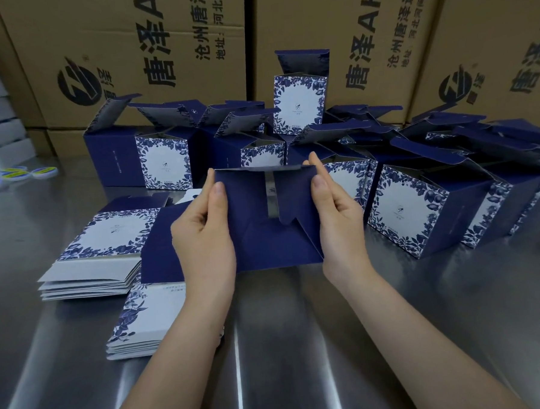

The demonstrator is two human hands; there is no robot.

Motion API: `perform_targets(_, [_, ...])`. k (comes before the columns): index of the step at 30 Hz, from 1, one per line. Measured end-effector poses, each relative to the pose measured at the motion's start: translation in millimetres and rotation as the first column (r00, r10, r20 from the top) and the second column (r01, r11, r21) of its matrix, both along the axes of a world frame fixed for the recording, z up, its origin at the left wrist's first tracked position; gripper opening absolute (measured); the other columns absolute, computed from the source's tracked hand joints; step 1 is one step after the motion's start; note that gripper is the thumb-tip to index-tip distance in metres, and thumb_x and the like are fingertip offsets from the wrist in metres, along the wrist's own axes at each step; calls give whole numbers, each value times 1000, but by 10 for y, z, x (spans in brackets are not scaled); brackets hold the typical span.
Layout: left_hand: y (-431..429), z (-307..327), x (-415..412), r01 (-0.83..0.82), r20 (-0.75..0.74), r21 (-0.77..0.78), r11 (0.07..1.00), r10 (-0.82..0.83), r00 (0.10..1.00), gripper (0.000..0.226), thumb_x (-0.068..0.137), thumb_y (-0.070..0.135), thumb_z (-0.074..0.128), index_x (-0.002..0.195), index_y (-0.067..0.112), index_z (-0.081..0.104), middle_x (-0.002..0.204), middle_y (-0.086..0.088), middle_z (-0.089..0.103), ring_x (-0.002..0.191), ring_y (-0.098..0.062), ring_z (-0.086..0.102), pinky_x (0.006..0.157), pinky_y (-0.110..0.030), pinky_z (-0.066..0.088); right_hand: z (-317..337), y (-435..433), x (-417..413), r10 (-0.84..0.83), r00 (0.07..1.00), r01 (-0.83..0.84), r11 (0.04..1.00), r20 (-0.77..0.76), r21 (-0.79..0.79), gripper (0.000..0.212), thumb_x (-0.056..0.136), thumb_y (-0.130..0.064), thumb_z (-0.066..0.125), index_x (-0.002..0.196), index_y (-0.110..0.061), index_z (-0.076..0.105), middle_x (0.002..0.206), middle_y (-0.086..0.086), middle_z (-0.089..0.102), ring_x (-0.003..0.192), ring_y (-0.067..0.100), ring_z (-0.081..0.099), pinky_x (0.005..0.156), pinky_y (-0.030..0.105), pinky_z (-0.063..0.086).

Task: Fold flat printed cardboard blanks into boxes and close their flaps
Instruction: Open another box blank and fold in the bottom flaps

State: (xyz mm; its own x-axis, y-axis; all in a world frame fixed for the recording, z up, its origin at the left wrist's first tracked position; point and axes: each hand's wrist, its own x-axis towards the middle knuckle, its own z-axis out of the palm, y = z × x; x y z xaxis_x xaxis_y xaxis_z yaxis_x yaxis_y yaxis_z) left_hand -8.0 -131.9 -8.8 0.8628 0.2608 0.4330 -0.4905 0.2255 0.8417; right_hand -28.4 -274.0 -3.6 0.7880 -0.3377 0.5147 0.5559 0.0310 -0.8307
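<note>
I hold a dark blue box (258,236) above the steel table, its bottom flaps turned towards me. My left hand (204,229) grips its left side, thumb pressed on the left flap. My right hand (335,213) grips the right side, thumb on the right flap. The flaps are partly folded in, with a narrow gap between them. Two stacks of flat blue-and-white printed blanks lie at the left: one stack (99,254) further back and a nearer stack (143,320) partly under my left forearm.
Several folded boxes with open top flaps stand behind and to the right, such as one (419,215) at the right and one (141,161) at the left. Big brown cartons (363,43) form the back wall. Round stickers (14,175) lie at far left on the steel table (301,343).
</note>
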Motion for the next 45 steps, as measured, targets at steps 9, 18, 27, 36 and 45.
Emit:
perform_targets(9, [51,37,11,296,0,113,949,-298,955,54,93,38,48,147,37,42,96,25,60,101,2,55,104,-28,44,63,-26,-69,145,989,-145,989,5,-22,41,94,-33,45,128,-54,44,151,-12,41,138,8,39,117,44,30])
perform_targets(18, [57,28,24,303,32,185,935,-314,949,57,94,42,47,150,41,34,108,34,64,107,9,58,96,-17,48,97,-79,-57,128,992,-128,992,-22,-5,42,100,-27,44,139,-44,42,144,-15,50,132,7,48,112,38,39])
perform_targets(27, [67,40,-57,408,92,175,896,-428,899,44,106,30,37,136,59,25,136,43,42,126,15,45,91,-5,43,136,-90,-139,265,964,-266,962,-21,-64,56,95,-28,40,142,-50,22,155,-15,32,137,3,40,110,30,39])
perform_targets(36, [64,19,-15,411,52,144,900,-422,905,54,101,38,40,149,49,19,154,29,30,133,12,39,106,-13,38,137,-114,-98,225,974,-226,973,-29,-44,52,103,-15,39,142,-46,26,152,-14,38,136,6,42,111,34,39])
perform_targets(45, [138,49,43,458,18,50,888,-459,888,51,105,25,39,152,39,24,128,37,55,122,7,54,91,-15,50,135,-113,-137,249,966,-256,958,-71,-129,61,97,-28,40,151,-38,15,155,-18,31,138,3,37,116,34,32])
